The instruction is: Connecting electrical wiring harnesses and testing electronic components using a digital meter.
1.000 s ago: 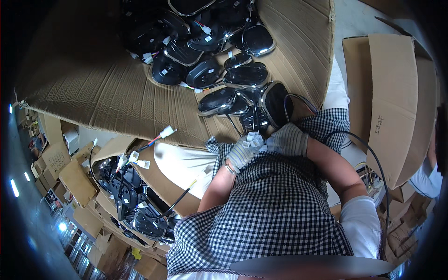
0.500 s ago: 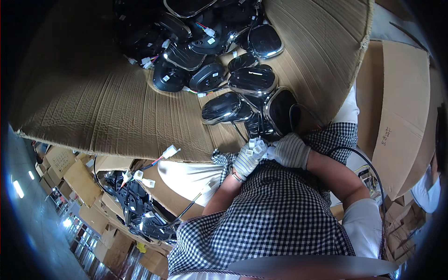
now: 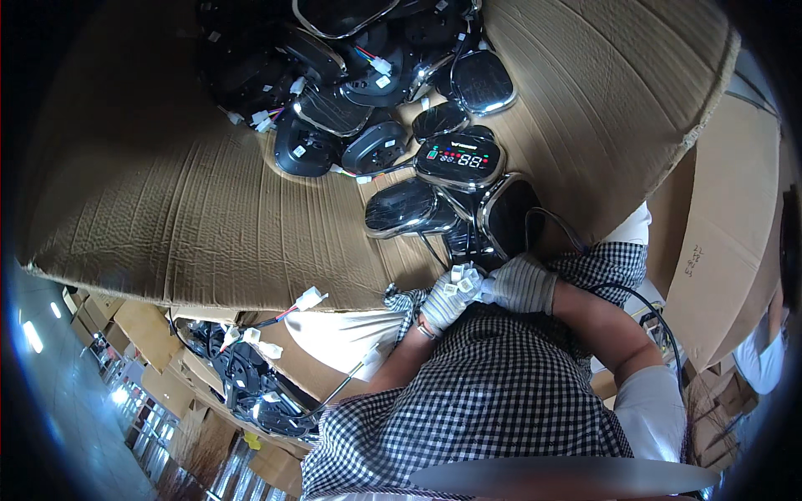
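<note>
My gloved left hand is closed round several white plug connectors on black cables. Against them, my gloved right hand pinches a white connector, mostly hidden by its fingers. Just beyond the hands lie black display units with chrome rims on the cardboard. One display unit is lit, with coloured symbols and digits. A dark display unit lies to its near left, and another display unit leans at its near right.
More display units are heaped on the cardboard sheet at the far side. Loose white connectors hang over its near edge. A box of black units stands at lower left. At right rises a cardboard flap.
The middle display unit was dark and is now lit. My hands stay together at the connectors. The whole view has shifted slightly, with the cardboard and units lower in it.
</note>
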The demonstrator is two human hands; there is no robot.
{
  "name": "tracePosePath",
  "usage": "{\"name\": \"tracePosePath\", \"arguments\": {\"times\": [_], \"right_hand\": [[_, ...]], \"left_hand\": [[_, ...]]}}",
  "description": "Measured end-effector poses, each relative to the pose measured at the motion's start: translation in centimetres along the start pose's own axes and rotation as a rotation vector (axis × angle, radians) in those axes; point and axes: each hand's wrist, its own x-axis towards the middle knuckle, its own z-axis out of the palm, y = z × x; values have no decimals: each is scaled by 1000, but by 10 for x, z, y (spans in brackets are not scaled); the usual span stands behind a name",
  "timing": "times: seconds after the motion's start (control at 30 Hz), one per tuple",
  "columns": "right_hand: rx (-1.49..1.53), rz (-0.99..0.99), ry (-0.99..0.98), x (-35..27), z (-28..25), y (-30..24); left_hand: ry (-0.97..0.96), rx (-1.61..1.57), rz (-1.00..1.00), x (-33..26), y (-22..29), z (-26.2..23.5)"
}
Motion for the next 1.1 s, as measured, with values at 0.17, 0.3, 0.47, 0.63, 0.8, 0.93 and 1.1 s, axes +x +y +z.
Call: {"name": "tracePosePath", "arguments": {"times": [0.17,0.3,0.47,0.63,0.8,0.93,1.1], "right_hand": [[-66,24,-44,0,7,2],[-253,47,70,0,9,2],[-179,61,621,-12,30,-18],[-108,167,994,-44,39,-50],[-188,162,1209,-117,6,-49],[-149,433,1074,-141,9,-51],[-26,197,1024,-107,25,-73]], "left_hand": [[54,-312,-102,0,8,4],[199,197,164,7,9,2],[455,412,664,21,14,0],[636,581,793,11,92,5],[799,-642,1055,-77,193,-44],[1186,120,987,-209,208,-93],[2145,1053,776,-382,198,-115]]}}
